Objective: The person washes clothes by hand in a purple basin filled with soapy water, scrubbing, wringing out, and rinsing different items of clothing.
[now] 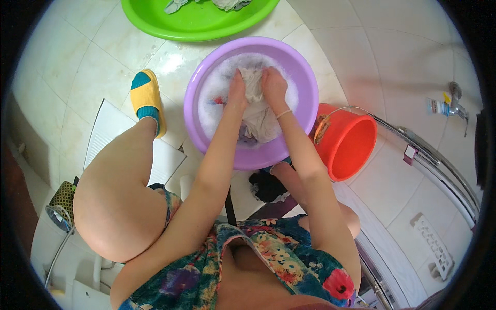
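Observation:
A purple basin (305,77) of soapy water stands on the tiled floor in front of me. A pale wet garment (259,118) lies in the foam. My left hand (237,89) and my right hand (273,84) both clutch the upper part of this garment, close together, knuckles up. A thin band circles my right wrist. Something small and red shows in the suds beside my left hand.
A green basin (191,23) holding wet cloth sits farther off. An orange bucket (347,142) with a wire handle touches the purple basin's right side. A dark garment (266,186) lies on the floor under it. My left foot wears a yellow slipper (147,95). A tap (454,101) is at right.

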Tool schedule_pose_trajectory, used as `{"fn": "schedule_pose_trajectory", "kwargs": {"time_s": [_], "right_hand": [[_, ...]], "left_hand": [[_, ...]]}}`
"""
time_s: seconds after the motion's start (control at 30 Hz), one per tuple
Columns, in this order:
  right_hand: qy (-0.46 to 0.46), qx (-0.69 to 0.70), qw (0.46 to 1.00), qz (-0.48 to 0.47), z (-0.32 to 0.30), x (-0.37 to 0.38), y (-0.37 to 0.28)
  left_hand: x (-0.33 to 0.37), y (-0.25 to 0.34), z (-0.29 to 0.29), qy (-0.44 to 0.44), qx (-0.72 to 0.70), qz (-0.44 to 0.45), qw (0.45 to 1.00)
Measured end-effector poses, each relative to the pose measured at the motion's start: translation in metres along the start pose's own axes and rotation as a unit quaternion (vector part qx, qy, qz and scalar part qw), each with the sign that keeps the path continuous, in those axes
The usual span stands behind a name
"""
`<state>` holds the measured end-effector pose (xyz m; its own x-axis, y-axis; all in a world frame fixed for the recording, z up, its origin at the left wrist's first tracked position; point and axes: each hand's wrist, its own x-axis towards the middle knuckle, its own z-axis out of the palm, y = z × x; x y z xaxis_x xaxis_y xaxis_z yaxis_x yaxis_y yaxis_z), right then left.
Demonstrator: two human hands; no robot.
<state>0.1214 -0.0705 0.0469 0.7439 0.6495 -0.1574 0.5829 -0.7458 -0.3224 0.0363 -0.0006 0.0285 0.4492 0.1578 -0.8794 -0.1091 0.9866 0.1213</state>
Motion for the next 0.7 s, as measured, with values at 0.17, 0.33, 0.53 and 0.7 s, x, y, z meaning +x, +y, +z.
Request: {"fn": "schedule_pose_trajectory", "kwargs": {"time_s": [0.17, 0.33, 0.53, 0.7], "right_hand": [[0.057, 0.044, 0.997, -0.029, 0.041, 0.004, 0.005], [-0.137, -0.071, 0.984, -0.083, 0.055, 0.003, 0.028], [-0.097, 0.199, 0.975, -0.032, 0.034, -0.016, -0.013], [-0.328, 0.154, 0.931, -0.052, -0.031, -0.043, -0.069]], "left_hand": [[0.036, -0.015, -0.052, 0.203, 0.304, 0.227, 0.902], [0.029, -0.007, -0.068, 0.190, 0.462, 0.237, 0.833], [0.022, 0.006, -0.051, 0.073, 0.020, 0.091, 0.993], [0.045, -0.016, -0.046, -0.074, -0.030, 0.015, 0.997]]}}
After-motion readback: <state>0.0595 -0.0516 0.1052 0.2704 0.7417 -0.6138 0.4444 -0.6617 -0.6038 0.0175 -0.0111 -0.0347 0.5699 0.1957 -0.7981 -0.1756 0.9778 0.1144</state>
